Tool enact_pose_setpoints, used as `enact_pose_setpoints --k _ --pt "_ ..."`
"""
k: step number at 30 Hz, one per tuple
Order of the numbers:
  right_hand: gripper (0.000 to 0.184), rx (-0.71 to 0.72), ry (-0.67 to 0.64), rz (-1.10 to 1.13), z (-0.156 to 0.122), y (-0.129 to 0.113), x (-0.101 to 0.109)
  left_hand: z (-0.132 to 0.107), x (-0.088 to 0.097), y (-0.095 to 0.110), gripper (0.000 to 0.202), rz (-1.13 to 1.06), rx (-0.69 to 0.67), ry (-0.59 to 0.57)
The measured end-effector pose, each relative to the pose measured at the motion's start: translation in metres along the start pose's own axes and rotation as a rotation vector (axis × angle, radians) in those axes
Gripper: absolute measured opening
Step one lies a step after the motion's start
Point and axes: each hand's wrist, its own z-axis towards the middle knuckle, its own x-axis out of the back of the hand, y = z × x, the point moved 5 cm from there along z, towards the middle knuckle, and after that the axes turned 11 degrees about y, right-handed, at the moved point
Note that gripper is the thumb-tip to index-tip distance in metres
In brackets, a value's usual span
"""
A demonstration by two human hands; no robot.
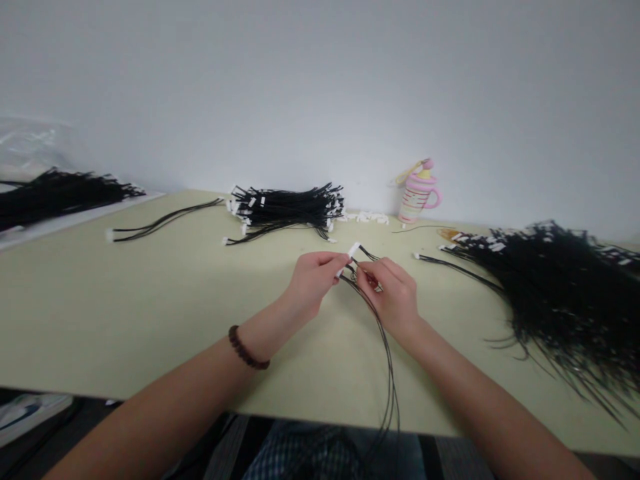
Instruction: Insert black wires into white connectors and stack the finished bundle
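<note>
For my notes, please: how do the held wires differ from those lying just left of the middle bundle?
Held wires partly hang off the table; left wires lie on it. Fingers touch the held wires; none touch the left wires. Both are black with a white connector.

Dark brown beaded bracelet point(242, 349) on the left wrist point(261, 335), blue-and-white checked clothing point(287, 455) below

Soft, grayish light falls on the plain pale wall point(300, 87). Shadows are faint on the flat yellow-green surface point(150, 300). The thin black hanging wires point(389, 353) look fuzzy, and the big black wire pile point(565, 293) looks smeared.
</note>
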Motion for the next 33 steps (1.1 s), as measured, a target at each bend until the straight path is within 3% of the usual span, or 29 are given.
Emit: enact_pose_setpoints --k 9,15,22,25,28,33 --pt "0.012 -0.042 -0.011 0.007 0.001 -0.001 0.003 -0.008 -0.002 0.005 0.024 0.177 -0.222 -0.029" --pt "0.013 -0.031 -0.020 0.016 0.001 0.000 0.003 -0.008 -0.003 0.003 0.024 0.209 -0.250 -0.047" --pt "0.016 -0.083 -0.028 0.146 0.006 0.008 0.002 0.007 0.004 0.011 0.021 0.110 -0.180 0.031" --pt "0.017 -0.217 -0.094 0.254 0.007 0.025 -0.003 0.018 0.013 0.019 0.015 -0.042 -0.148 0.076" --pt "0.016 -0.457 -0.263 0.402 0.003 0.047 -0.015 0.024 0.018 0.028 0.007 -0.212 -0.095 0.070" --pt "0.021 -0.878 -0.526 0.708 -0.012 0.068 -0.029 0.016 0.013 0.041 0.004 -0.328 -0.068 -0.102"
